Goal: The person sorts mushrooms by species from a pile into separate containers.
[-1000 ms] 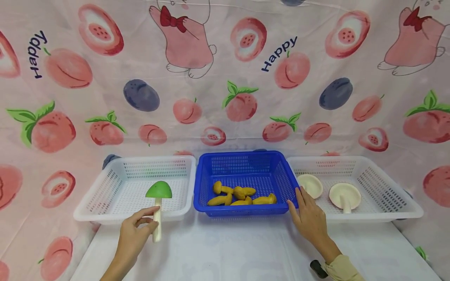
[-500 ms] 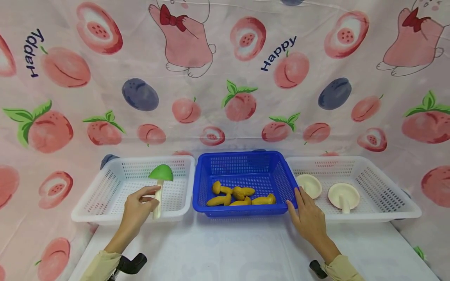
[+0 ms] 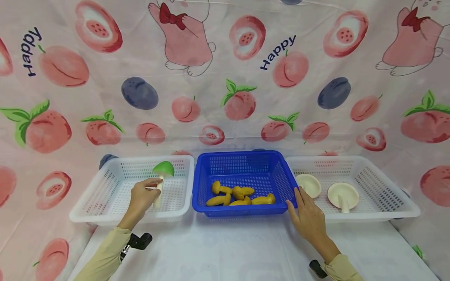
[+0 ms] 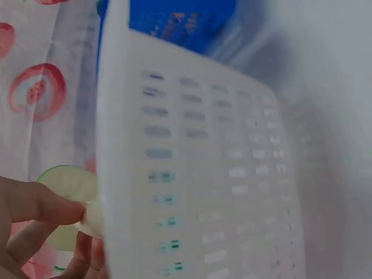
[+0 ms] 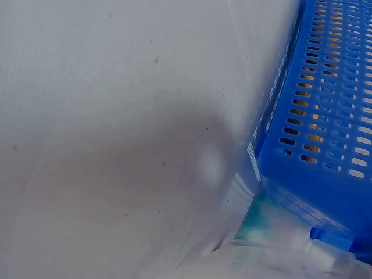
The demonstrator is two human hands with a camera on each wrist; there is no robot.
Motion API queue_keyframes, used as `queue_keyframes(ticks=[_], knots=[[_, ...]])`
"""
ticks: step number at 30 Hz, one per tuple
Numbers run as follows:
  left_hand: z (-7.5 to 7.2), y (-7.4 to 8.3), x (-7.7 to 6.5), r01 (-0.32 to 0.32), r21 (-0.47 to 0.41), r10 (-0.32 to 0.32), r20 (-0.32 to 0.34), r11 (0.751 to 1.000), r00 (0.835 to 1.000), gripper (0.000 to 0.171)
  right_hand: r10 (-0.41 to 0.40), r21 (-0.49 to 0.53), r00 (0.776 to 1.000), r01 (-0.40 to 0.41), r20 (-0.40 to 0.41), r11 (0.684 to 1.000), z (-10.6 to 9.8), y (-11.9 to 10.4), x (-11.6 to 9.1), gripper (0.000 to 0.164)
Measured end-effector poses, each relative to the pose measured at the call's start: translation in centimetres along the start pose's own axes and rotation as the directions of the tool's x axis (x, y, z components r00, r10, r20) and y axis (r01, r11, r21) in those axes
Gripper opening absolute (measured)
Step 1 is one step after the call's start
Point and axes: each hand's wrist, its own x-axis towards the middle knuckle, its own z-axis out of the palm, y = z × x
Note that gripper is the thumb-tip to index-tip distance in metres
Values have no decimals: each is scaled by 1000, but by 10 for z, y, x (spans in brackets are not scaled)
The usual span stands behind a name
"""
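My left hand [image 3: 142, 199] pinches the pale stem of a toy mushroom [image 3: 163, 168] with a green cap, holding it upright over the left white basket [image 3: 105, 219]. In the left wrist view, the thumb and fingers [image 4: 43, 203] grip the stem beside the basket wall [image 4: 116, 145], which hides part of it. My right hand [image 3: 309, 218] rests with fairly straight fingers on the front right corner of the blue basket [image 3: 242, 212]. Several yellow-brown toy mushrooms [image 3: 221, 200] lie in that basket. The right wrist view shows the blue basket's side [image 5: 325, 104] but no hand.
A right white basket [image 3: 393, 215] holds two cream mushrooms with wide caps, one cream mushroom [image 3: 343, 196] showing its stem. The three baskets stand side by side on a white-covered table [image 3: 239, 249], before a fruit-patterned cloth [image 3: 218, 93].
My left hand has moved forward and slightly right, carrying the green-capped mushroom from the front rim to over the left basket. My right hand stays at the blue basket's corner.
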Motion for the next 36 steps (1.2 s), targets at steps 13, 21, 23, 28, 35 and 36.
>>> queue_keyframes(ticks=[13,21,23,28,35,36], knots=[[15,-22,24,86,125,-102,128,988,986,46,-2,-7,1000,2,6,1000,-3,0,0,59],[16,-26,26,-3,313,-69,218,950,973,40,-31,23,999,31,-21,999,1,-2,-1,58],[16,-25,23,-40,336,-46,243,941,969,40,-43,33,998,44,-36,998,1,-2,0,57],[17,-13,10,-168,360,76,257,918,964,32,-57,41,998,59,-38,997,-1,-2,6,56],[28,9,-19,-258,313,199,208,914,958,30,7,103,997,-16,79,995,-14,3,9,58],[30,12,-24,-264,311,211,193,913,958,30,11,121,995,-23,96,992,-17,4,10,59]])
